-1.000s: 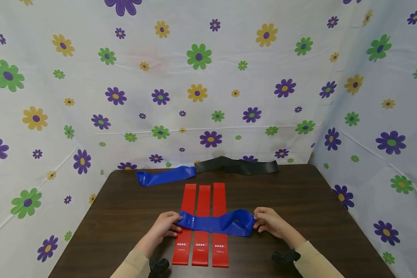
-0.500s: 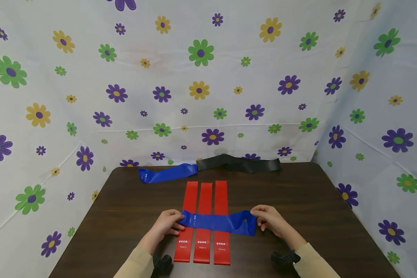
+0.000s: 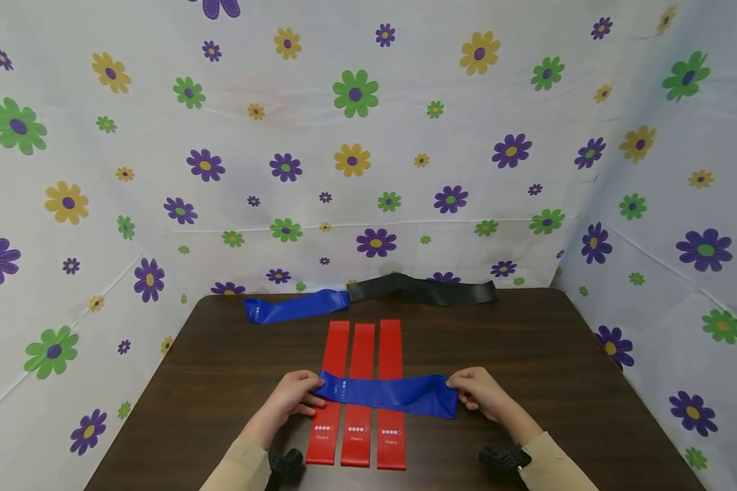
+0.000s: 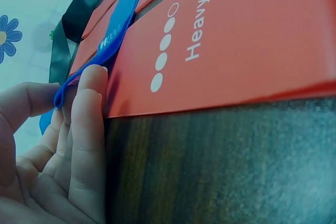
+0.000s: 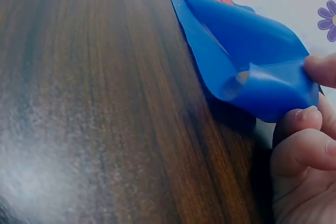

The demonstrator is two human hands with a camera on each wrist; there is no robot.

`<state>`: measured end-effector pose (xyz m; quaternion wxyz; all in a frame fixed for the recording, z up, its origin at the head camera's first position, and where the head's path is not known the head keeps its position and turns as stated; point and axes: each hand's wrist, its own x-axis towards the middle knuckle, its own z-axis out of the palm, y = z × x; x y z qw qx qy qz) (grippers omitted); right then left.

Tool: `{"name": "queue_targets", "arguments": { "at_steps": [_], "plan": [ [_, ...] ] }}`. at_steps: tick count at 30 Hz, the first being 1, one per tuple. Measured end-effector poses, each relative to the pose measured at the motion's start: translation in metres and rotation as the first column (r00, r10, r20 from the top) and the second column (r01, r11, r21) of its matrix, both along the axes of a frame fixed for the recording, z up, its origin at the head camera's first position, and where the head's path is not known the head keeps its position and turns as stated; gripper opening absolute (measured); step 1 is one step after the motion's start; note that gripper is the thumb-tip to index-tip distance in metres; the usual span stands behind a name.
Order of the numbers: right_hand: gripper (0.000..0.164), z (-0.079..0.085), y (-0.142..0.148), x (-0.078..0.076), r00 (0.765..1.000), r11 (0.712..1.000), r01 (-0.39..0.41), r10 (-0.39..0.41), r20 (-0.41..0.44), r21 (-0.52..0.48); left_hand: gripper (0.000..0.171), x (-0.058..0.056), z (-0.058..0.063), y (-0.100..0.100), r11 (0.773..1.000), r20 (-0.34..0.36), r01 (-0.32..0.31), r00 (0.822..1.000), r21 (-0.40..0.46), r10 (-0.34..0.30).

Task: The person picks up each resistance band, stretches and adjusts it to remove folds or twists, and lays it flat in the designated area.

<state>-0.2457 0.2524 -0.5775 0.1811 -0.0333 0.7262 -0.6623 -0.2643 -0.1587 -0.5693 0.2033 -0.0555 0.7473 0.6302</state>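
A blue resistance band [image 3: 388, 394] stretches crosswise over three red resistance bands marked "Heavy" [image 3: 356, 426] that lie side by side. My left hand [image 3: 291, 394] pinches the blue band's left end between thumb and fingers; in the left wrist view its folded edge [image 4: 62, 94] shows at the fingertips. With thumb and forefinger my right hand [image 3: 475, 390] pinches the right end. The right wrist view shows the blue loop [image 5: 247, 40] gaping near that end, its corner folded between the fingers. White dots and small print mark the blue band's left part.
Toward the back of the dark wooden table [image 3: 221, 382] lie a second blue band [image 3: 297, 308] and a black band [image 3: 426, 292], end to end. A white flower-print cloth [image 3: 270, 123] hangs behind and at the sides.
The right end of the blue band has been pulled slightly right, and its curled loop has flattened and straightened. The left hand keeps its pinch; the red bands stay put.
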Motion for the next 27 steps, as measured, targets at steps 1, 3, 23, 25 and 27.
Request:
{"name": "queue_targets", "arguments": {
  "at_steps": [1,3,23,25,27],
  "plan": [
    [0.014,0.0,0.0,0.0,1.0,1.0,0.006,-0.006,0.01,-0.009,0.026,0.0,-0.001,0.0,1.0,0.002,0.002,1.0,-0.001,-0.002],
    [0.015,-0.001,0.0,-0.001,0.999,1.0,0.01,-0.009,0.031,-0.03,0.026,0.0,-0.001,-0.001,1.0,0.006,0.002,1.0,-0.004,-0.002],
    [0.025,0.007,0.02,0.008,0.999,0.99,-0.007,0.002,0.037,0.141,0.024,-0.002,-0.005,0.002,1.0,0.004,0.016,1.0,0.012,-0.016],
    [0.028,0.008,0.019,0.008,0.999,0.99,-0.008,0.003,0.035,0.142,0.023,-0.002,-0.005,0.001,1.0,0.0,0.018,1.0,0.006,-0.018],
    [0.03,0.008,0.018,0.008,0.999,0.99,-0.015,0.011,0.032,0.143,0.023,-0.002,-0.005,0.001,1.0,0.0,0.021,1.0,0.002,-0.021]
  ]
}}
